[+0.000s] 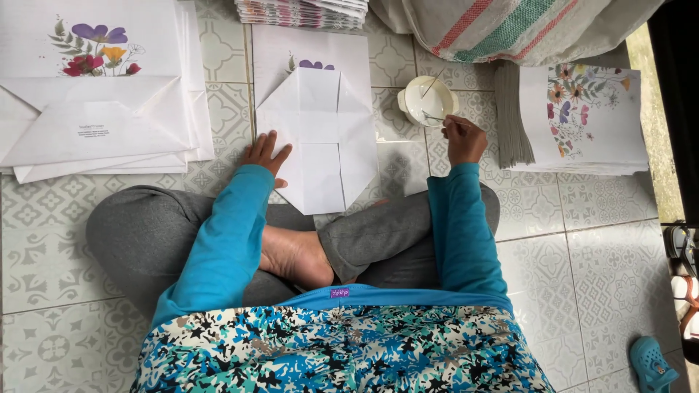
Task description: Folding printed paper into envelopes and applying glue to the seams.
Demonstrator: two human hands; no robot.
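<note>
The floor was crowded on three sides: a stack of folded bags [95, 138] with a flower print filled the upper left corner, a pile of printed sheets [582, 120] stood at the right, and a striped sack [510, 25] with a bundle of paper [302, 11] closed off the top edge. That left only a narrow lane of tile [582, 276] in the middle, and more open room down at the lower right, where a blue shoe [652, 364] sat near the corner. In that lane lay the half-folded bag [320, 138], its flaps turned in to a point, its lower edge just reaching the crossed legs. The left hand [266, 154] lay flat and spread, fingers wide, pressing on the bag's left edge. The right hand [462, 138] was off to the right of the bag, apart from it, pinched shut on a thin stick [435, 116] whose tip reached into a small white cup [426, 98]. The cup stood between the bag and the sheets, just beside the bag's upper right corner.
</note>
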